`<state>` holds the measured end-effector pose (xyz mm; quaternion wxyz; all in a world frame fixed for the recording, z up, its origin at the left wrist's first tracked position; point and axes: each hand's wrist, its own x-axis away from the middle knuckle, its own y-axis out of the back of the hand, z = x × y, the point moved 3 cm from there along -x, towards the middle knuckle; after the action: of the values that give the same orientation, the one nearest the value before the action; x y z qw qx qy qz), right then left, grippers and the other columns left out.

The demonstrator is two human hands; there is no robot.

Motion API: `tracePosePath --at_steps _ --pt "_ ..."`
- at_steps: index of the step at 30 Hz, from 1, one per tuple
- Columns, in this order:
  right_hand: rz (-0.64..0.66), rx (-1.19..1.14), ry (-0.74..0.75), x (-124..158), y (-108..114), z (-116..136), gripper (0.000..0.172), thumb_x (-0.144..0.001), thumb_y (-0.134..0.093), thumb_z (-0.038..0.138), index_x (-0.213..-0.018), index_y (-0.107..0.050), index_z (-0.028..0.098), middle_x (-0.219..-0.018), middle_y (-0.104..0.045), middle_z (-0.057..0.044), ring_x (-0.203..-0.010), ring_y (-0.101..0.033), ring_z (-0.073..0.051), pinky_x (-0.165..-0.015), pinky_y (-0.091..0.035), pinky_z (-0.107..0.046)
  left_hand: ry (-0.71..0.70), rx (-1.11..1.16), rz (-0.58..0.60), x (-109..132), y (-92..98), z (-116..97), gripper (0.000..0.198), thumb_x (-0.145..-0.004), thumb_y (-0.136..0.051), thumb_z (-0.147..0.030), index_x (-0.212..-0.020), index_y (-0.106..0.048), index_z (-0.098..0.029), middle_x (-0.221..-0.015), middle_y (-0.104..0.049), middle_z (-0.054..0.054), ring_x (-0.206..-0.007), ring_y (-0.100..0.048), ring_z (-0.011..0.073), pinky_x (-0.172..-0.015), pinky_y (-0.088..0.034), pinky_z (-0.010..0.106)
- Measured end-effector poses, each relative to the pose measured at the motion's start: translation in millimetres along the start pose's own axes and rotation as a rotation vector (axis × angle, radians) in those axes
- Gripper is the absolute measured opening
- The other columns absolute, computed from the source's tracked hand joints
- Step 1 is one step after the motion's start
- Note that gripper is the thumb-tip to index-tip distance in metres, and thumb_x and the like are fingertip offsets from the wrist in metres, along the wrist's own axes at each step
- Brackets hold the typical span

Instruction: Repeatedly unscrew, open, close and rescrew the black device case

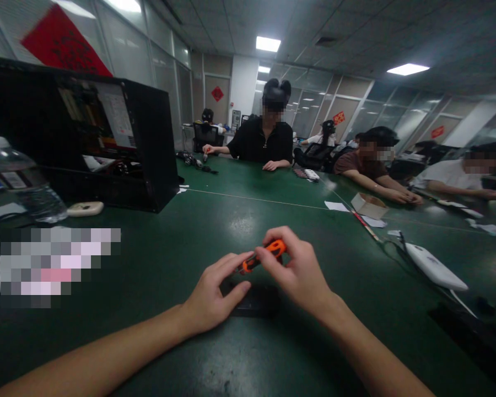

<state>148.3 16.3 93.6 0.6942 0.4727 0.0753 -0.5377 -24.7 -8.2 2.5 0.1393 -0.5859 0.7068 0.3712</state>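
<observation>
An orange-and-black screwdriver [276,248] is pinched between the thumb and fingers of my right hand [300,270]. It is tilted, with its lower end toward the left. My left hand [213,292] reaches in from the other side, thumb and index finger apart. Its index fingertip is at the screwdriver's lower end; whether it presses on it is unclear. Below both hands a flat black object [256,303] lies on the green table [240,353], partly covered by my left thumb. The dim light hides its details and the screwdriver's tip.
An open black computer case [155,149] stands at left, beside a water bottle [28,182] and a beige oval object [85,209]. At right are a small cardboard box [370,206] and a white device [434,266] with a cable. Across the table sits a person in black [260,140].
</observation>
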Motion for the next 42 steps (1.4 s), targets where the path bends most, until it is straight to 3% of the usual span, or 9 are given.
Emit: tracePosePath --at_steps 3,5,7,9,15,25,31,36,42 --pt "-0.424 -0.026 -0.012 11 18 -14 0.019 -0.092 -0.066 0.028 -0.107 -0.055 0.024 -0.081 -0.057 0.004 -0.064 -0.055 -0.01 -0.058 -0.047 -0.022 0.093 0.026 0.17 0 -5.0 2 0.065 -0.084 -0.076 -0.026 -0.143 -0.052 -0.022 -0.121 -0.07 0.007 -0.107 -0.067 0.0239 -0.097 -0.052 0.038" --pt "-0.496 -0.078 0.012 23 23 -26 0.028 -0.096 -0.059 0.026 -0.123 -0.05 0.026 -0.09 -0.06 0.001 -0.074 -0.06 -0.013 -0.066 -0.054 -0.027 0.16 -0.002 0.307 0 -9.3 2 0.066 -0.077 -0.082 -0.029 -0.138 -0.058 -0.021 -0.123 -0.071 0.008 -0.11 -0.068 0.0261 -0.099 -0.051 0.039" --pt "-0.425 -0.12 0.046 32 24 -36 0.036 -0.099 -0.053 0.023 -0.134 -0.044 0.027 -0.094 -0.062 0.0 -0.078 -0.064 -0.014 -0.07 -0.057 -0.031 0.205 -0.063 0.385 -2 -11.6 2 0.06 -0.076 -0.083 -0.031 -0.131 -0.063 -0.021 -0.125 -0.071 0.008 -0.112 -0.068 0.0279 -0.101 -0.05 0.041" --pt "-0.368 -0.118 0.079 38 24 -40 0.042 -0.099 -0.053 0.021 -0.139 -0.043 0.028 -0.094 -0.061 0.0 -0.072 -0.063 -0.013 -0.065 -0.057 -0.03 0.229 -0.095 0.404 -3 -12.0 2 0.051 -0.079 -0.08 -0.033 -0.127 -0.067 -0.022 -0.124 -0.073 0.006 -0.112 -0.068 0.0272 -0.101 -0.05 0.04" --pt "-0.405 -0.08 0.147 42 24 -36 0.046 -0.099 -0.054 0.021 -0.143 -0.042 0.03 -0.095 -0.059 0.0 -0.071 -0.062 -0.013 -0.063 -0.056 -0.031 0.24 -0.067 0.409 -5 -11.6 0 0.041 -0.086 -0.075 -0.034 -0.125 -0.069 -0.023 -0.119 -0.075 0.004 -0.106 -0.071 0.0234 -0.096 -0.052 0.034" --pt "-0.307 0.012 0.047 43 12 -36 0.039 -0.1 -0.053 0.025 -0.138 -0.042 0.027 -0.103 -0.063 -0.004 -0.08 -0.067 -0.016 -0.07 -0.059 -0.033 0.194 -0.059 0.391 -6 -11.9 -1 0.04 -0.086 -0.074 -0.031 -0.124 -0.07 -0.022 -0.119 -0.076 0.005 -0.105 -0.071 0.0245 -0.095 -0.053 0.036" --pt "-0.225 0.078 0.012 36 7 -32 0.063 -0.089 -0.073 0.03 -0.143 -0.04 0.032 -0.118 -0.063 -0.007 -0.091 -0.066 -0.02 -0.081 -0.057 -0.037 0.164 -0.049 0.403 -5 -11.6 0 0.041 -0.087 -0.074 -0.032 -0.126 -0.068 -0.021 -0.12 -0.075 0.006 -0.106 -0.071 0.0244 -0.095 -0.053 0.036" --pt "-0.178 0.026 -0.093 31 7 -30 0.064 -0.088 -0.073 0.03 -0.145 -0.043 0.033 -0.103 -0.062 -0.001 -0.077 -0.062 -0.014 -0.075 -0.058 -0.032 0.16 -0.045 0.407 -5 -10.8 0 0.041 -0.088 -0.074 -0.032 -0.127 -0.067 -0.021 -0.121 -0.074 0.006 -0.107 -0.07 0.0236 -0.095 -0.053 0.035" --pt "-0.106 -0.1 -0.067 32 5 -28 0.068 -0.092 -0.067 0.023 -0.151 -0.035 0.036 -0.112 -0.063 -0.003 -0.091 -0.067 -0.015 -0.088 -0.059 -0.034 0.17 -0.051 0.408 -5 -11.0 0 0.042 -0.087 -0.074 -0.032 -0.127 -0.067 -0.021 -0.121 -0.074 0.007 -0.107 -0.071 0.0251 -0.095 -0.054 0.037"
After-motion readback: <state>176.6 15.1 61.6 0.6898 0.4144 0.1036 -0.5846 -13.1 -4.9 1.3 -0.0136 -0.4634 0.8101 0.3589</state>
